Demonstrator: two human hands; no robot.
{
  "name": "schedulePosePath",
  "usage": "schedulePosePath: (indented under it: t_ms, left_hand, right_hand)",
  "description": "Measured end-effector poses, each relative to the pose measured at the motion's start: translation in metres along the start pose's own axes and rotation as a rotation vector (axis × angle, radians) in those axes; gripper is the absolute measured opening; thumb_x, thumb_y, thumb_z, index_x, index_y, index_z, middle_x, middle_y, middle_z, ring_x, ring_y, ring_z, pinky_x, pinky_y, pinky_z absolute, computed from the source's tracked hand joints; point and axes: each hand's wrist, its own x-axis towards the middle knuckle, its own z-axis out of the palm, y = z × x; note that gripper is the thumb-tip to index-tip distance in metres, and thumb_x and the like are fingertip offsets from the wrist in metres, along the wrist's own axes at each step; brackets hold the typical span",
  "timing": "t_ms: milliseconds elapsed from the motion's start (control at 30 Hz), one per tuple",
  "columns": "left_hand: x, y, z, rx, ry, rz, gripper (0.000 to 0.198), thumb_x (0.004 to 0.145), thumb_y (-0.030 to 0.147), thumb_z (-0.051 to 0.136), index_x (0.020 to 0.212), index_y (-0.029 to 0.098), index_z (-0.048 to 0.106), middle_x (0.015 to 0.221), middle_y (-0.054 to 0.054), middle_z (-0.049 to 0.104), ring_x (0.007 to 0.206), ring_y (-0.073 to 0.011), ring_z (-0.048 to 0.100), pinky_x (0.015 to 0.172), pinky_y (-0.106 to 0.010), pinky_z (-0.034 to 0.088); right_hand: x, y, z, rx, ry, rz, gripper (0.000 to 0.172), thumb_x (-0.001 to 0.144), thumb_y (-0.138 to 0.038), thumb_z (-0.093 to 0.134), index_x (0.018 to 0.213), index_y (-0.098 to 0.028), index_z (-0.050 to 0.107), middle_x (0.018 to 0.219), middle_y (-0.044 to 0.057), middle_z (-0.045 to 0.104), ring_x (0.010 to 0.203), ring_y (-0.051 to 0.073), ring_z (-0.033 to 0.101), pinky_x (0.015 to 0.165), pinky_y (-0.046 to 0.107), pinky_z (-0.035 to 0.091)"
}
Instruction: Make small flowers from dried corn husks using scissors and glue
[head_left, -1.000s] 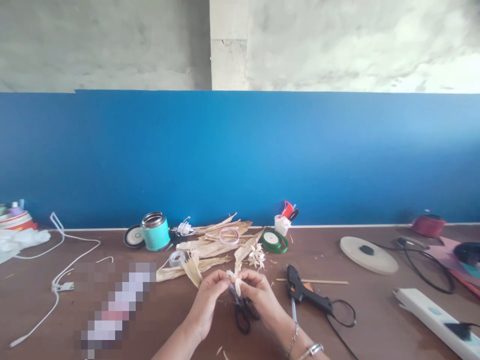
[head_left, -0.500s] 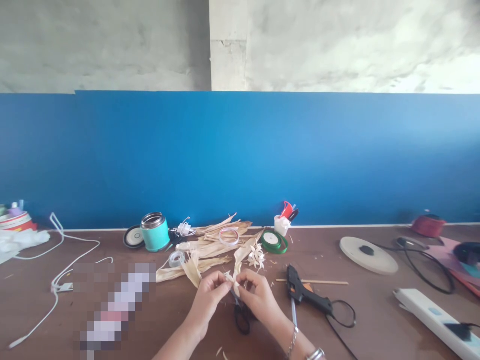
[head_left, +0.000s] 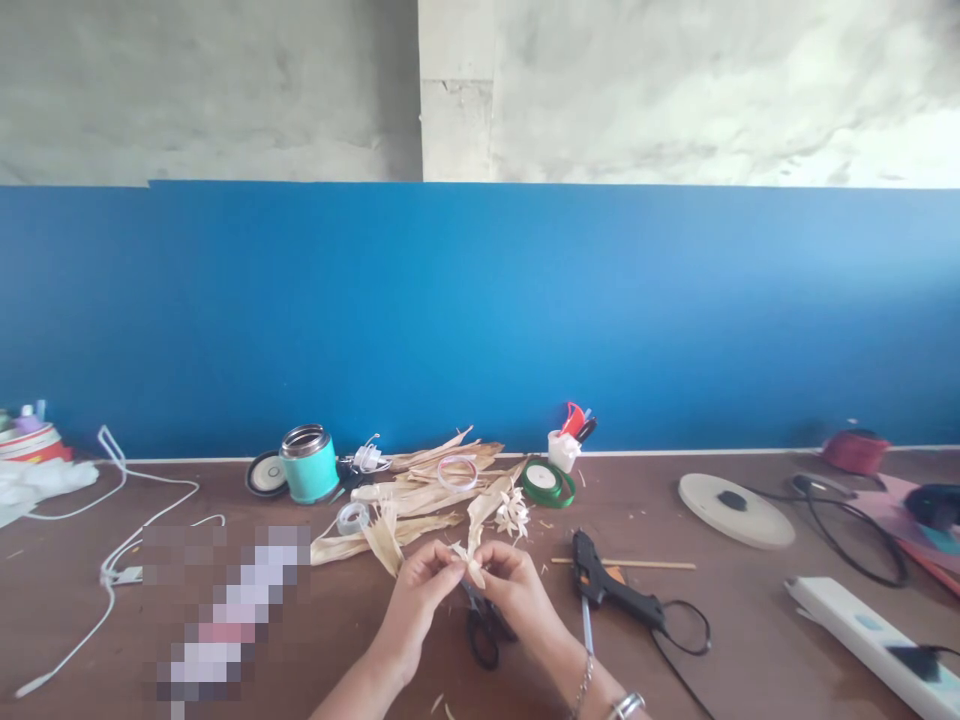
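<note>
Between my two hands is a small pale piece of dried corn husk [head_left: 471, 562], pinched from both sides. My left hand [head_left: 429, 588] is closed, thumb and forefinger on its left end. My right hand [head_left: 517, 588] is closed on the other side, a bracelet and bangle on that wrist. Black-handled scissors [head_left: 482, 640] lie on the table just under the hands, partly hidden. Behind them are a pale husk flower [head_left: 512, 513] and a heap of dried husks [head_left: 412, 495]. How the fingertips grip the piece is partly hidden.
A black glue gun [head_left: 615, 585] lies right of my hands beside a thin wooden stick [head_left: 667, 566]. Farther back stand a green ribbon spool [head_left: 559, 488], a white cup of tools [head_left: 564, 452] and a turquoise container [head_left: 309, 468]. A power strip [head_left: 870, 640] lies at the right.
My right hand has shifted slightly, and the husk piece between the fingertips sits at a slightly different angle. More of the scissors shows. The things on the table lie as before.
</note>
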Motion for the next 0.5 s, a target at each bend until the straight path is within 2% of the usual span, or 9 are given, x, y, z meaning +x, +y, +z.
schedulePosePath:
  t_ms: [100,233,367,500]
  left_hand:
    - [0.0027,-0.0018,-0.0044,0.002,-0.01,-0.02,0.024,0.067,0.036,0.069,0.059,0.018,0.055,0.061,0.003,0.059,0.065,-0.0149,0.051,0.068,-0.026,0.038]
    - [0.0042,-0.0032,-0.0079,0.028,-0.029,-0.023,0.023,0.07,0.036,0.066,0.06,0.018,0.055,0.063,0.002,0.058,0.066,-0.0149,0.05,0.069,-0.026,0.037]
    - [0.002,-0.0039,-0.0043,0.005,-0.07,0.014,0.018,0.067,0.033,0.07,0.068,0.018,0.06,0.066,0.002,0.056,0.066,-0.0134,0.047,0.066,-0.024,0.036]
    - [0.0022,-0.0063,-0.002,0.067,-0.038,0.062,0.021,0.067,0.036,0.072,0.067,0.018,0.061,0.065,0.002,0.054,0.066,-0.0138,0.047,0.065,-0.024,0.037]
  right_hand:
    - [-0.0008,-0.0046,-0.0008,-0.032,-0.038,0.049,0.04,0.052,-0.048,0.081,0.065,-0.014,0.063,0.054,-0.004,0.052,0.047,0.006,0.037,0.044,0.018,0.027]
    - [-0.0021,-0.0095,-0.0011,-0.09,-0.016,0.077,0.039,0.056,-0.049,0.078,0.064,-0.014,0.065,0.053,-0.003,0.052,0.045,0.006,0.036,0.043,0.019,0.026]
    - [-0.0027,-0.0107,0.0006,-0.045,0.026,0.089,0.038,0.053,-0.048,0.079,0.063,-0.014,0.066,0.051,-0.003,0.052,0.046,0.007,0.038,0.044,0.019,0.028]
    - [-0.0014,-0.0088,0.0031,0.028,0.027,0.077,0.039,0.048,-0.048,0.082,0.06,-0.014,0.066,0.053,-0.002,0.056,0.049,0.008,0.042,0.049,0.021,0.032]
